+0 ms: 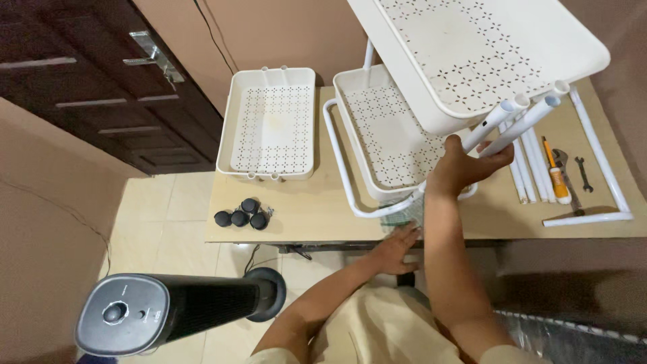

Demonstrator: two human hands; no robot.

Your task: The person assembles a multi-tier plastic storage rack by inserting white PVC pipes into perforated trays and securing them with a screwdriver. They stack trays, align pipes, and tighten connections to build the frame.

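Gripping white tubes [515, 125] in right hand [465, 168] fingers [495, 156].

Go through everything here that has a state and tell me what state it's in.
upper tray: tilted, raised on white tubes
right hand: gripping those tubes
left hand: flat at table edge
lower tray: in frame, on table
spare tray: loose, upright
black wheels: unattached
door: shut

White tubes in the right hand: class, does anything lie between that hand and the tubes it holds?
Nothing visible does. The right hand already has its grip closed round the white tubes, just under the raised tray. The left hand rests apart, at the table edge.
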